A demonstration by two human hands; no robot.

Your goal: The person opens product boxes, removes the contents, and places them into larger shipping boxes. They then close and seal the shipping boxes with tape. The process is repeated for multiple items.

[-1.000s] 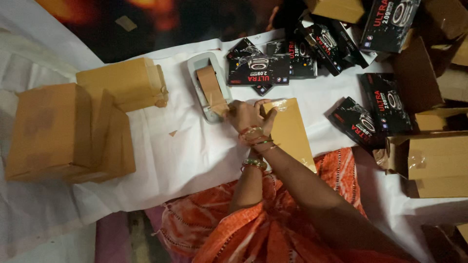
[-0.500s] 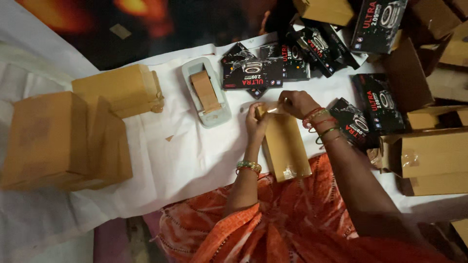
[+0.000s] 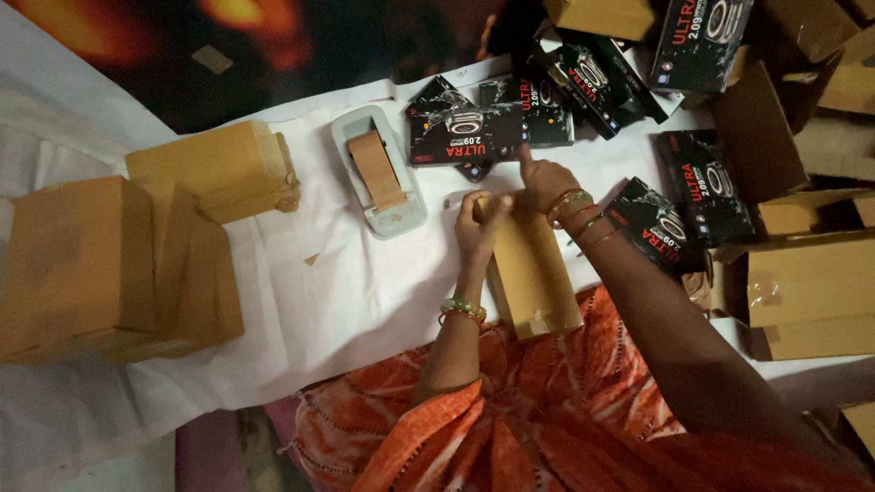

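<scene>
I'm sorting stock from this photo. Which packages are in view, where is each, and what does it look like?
Brown box: plain flat carton under both hands, centre.
Black boxes: glossy printed cartons, scattered top and right.
Brown cartons: plain stack, left.
Taped cartons: brown, right edge.
Tape dispenser: pale grey, brown tape, beside the black boxes.

Far end of brown cardboard box [image 3: 531,273] covered by left hand [image 3: 478,228] and right hand [image 3: 544,182]; fingertip contact there unreadable. Left of box: stacked brown cartons [image 3: 100,264] motion-blurred, cut by frame's left edge. Right of box: open cartons [image 3: 811,292] cut by right edge. Beyond box: black product boxes [image 3: 583,82] overlapping, topmost cropped by upper edge. Near side of box: orange garment [image 3: 538,428] cropped at bottom.
</scene>
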